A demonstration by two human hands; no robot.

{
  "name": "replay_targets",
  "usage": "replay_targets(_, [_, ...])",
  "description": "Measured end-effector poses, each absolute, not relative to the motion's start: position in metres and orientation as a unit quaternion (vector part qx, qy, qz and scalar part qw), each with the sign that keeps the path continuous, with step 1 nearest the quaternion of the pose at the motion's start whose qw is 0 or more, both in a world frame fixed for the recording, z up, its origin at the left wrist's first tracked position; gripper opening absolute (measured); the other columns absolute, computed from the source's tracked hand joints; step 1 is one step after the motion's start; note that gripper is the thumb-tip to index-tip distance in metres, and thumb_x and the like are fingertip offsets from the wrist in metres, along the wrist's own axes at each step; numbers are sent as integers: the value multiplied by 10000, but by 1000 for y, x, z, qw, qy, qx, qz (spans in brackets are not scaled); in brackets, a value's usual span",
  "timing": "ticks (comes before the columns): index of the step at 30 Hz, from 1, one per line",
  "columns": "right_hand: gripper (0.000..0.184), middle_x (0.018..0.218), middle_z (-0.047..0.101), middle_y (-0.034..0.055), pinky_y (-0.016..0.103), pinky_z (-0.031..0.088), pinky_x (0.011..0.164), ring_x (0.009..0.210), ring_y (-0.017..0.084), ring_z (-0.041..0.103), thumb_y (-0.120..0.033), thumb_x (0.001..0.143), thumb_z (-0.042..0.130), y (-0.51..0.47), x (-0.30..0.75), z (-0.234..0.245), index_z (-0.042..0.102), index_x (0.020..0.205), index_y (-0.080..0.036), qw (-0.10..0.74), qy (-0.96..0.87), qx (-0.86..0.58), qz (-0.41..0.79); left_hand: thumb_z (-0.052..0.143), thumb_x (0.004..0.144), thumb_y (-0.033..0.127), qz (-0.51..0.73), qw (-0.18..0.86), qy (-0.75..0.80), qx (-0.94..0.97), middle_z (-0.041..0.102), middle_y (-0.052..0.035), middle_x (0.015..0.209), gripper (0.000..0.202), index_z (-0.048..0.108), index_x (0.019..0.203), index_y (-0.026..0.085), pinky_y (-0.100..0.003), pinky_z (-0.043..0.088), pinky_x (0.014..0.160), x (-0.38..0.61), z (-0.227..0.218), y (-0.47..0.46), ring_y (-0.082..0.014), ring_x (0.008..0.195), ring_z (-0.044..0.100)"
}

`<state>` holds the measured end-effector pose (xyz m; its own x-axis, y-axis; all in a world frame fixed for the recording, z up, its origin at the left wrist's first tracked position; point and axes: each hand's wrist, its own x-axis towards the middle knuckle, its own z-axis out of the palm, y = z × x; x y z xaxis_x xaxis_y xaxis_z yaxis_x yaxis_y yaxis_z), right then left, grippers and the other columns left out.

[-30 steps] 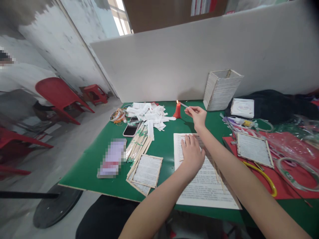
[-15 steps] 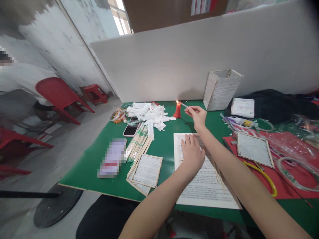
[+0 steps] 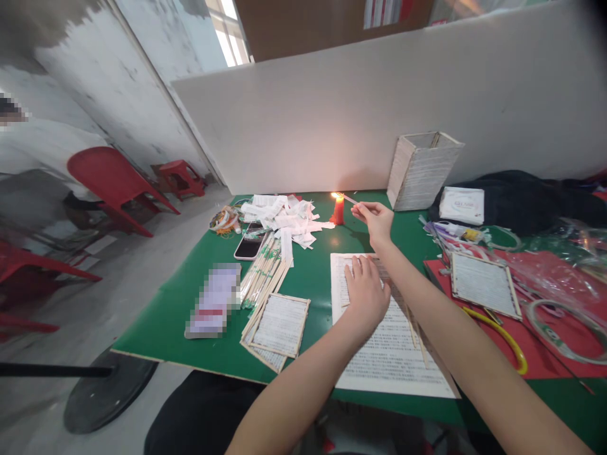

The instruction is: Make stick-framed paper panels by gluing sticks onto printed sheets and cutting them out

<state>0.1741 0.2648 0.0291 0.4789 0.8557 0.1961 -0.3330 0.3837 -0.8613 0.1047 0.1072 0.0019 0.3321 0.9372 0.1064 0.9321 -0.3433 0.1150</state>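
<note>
My right hand (image 3: 374, 221) pinches a thin, pale glue stick (image 3: 349, 200). The stick's far tip is in the flame of a lit red candle (image 3: 338, 212), which stands upright near the back of the green table. My left hand (image 3: 365, 291) lies with fingers stretched on a printed sheet of paper (image 3: 379, 366). Beneath its fingers is a smaller printed piece, partly hidden by the hand. Thin wooden sticks (image 3: 413, 328) lie on the sheet beside my right forearm.
Left of the sheet are paper panels edged with sticks (image 3: 279, 325), bundled skewers (image 3: 265, 272), paper strips (image 3: 284, 218) and two phones (image 3: 215, 303). At the back right stands a paper-covered box (image 3: 422, 174). A yellow tube (image 3: 502, 338) and another panel (image 3: 486, 284) lie rightward.
The candle flame has grown larger and brighter at the stick's tip, and its glow on the board behind is stronger. Both hands have stayed in place.
</note>
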Motion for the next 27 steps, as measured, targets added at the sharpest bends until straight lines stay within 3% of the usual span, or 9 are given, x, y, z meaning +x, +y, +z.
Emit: replay_targets(27, [152, 653, 751, 7, 347, 662, 757, 655, 166, 743, -200, 674, 838, 267, 176, 29, 691, 704, -173, 766, -330, -387, 394, 391, 1009, 423, 78, 17, 573, 816, 435, -220, 1526, 644, 366, 1511, 21, -536, 316, 1163, 104, 4, 106, -353, 1457, 324])
